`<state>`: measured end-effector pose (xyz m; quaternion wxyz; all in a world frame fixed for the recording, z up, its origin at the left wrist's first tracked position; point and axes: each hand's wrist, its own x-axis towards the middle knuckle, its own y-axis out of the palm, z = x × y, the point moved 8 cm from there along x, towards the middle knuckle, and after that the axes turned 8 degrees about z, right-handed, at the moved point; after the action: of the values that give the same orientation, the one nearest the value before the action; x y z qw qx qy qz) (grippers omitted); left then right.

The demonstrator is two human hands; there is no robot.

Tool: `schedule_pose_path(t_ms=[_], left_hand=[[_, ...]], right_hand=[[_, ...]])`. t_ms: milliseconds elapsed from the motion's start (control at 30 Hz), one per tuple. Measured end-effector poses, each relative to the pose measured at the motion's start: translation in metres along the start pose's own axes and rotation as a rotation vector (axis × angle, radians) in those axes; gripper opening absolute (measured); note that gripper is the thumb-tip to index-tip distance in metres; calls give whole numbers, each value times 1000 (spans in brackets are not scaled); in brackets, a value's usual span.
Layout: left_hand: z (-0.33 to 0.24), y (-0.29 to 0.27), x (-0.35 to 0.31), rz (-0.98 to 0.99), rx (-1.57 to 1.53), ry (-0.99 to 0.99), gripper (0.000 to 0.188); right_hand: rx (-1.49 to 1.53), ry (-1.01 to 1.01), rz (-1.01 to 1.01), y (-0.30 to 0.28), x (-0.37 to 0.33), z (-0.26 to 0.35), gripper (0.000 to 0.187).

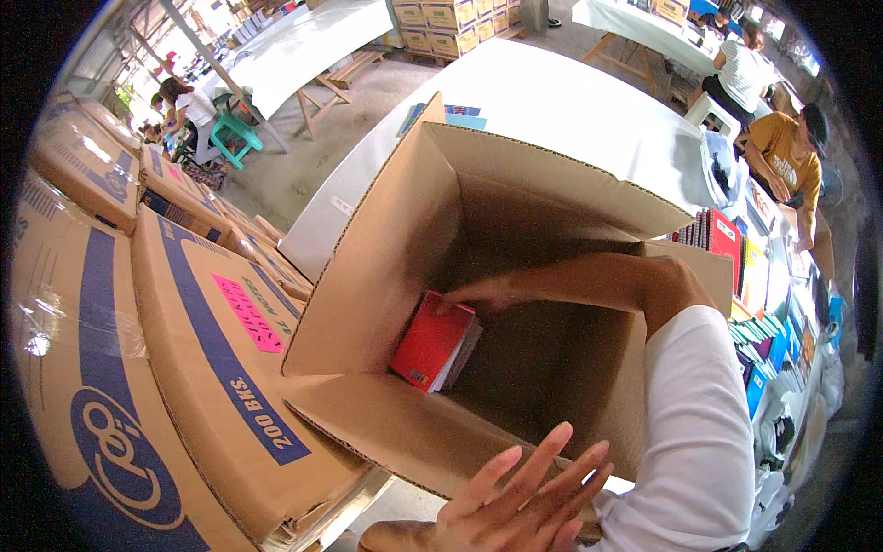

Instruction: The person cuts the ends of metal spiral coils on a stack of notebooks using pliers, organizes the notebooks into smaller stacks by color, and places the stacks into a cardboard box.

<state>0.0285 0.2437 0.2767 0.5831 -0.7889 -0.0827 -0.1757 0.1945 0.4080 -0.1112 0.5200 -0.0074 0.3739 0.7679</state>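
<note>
An open cardboard box stands in front of me with its flaps raised. Deep inside, by its left wall, is a small stack of red-covered notebooks, white page edges showing on one side. My right arm, in a white sleeve, reaches in over the right side. My right hand grips the stack at its upper end; shadow and slight blur hide some fingers. Over the near flap, my left hand is open, fingers spread and holding nothing.
Closed cartons are stacked along the left. Behind the box stretches a white table with blue booklets. Spiral notebooks and plastic-wrapped goods crowd the right, where a person in a mustard shirt sits. Others work farther back.
</note>
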Motion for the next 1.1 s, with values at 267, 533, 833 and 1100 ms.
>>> schedule_pose_path(t_ms=[267,533,833,1100], left_hand=[[3,-10,-3,246,-103,-83,45],[-13,-1,-25,-405,72,263,50],[-111,100,-55,690,-1062,920,55],[-134,293,-67,1185,-1362,129,59]], right_hand=[[160,69,-132,46,-81,51,46],[135,-429,-262,95,-225,100,64],[330,-1062,-834,202,-483,5,69],[503,-1174,-1174,281,-557,-192,75]])
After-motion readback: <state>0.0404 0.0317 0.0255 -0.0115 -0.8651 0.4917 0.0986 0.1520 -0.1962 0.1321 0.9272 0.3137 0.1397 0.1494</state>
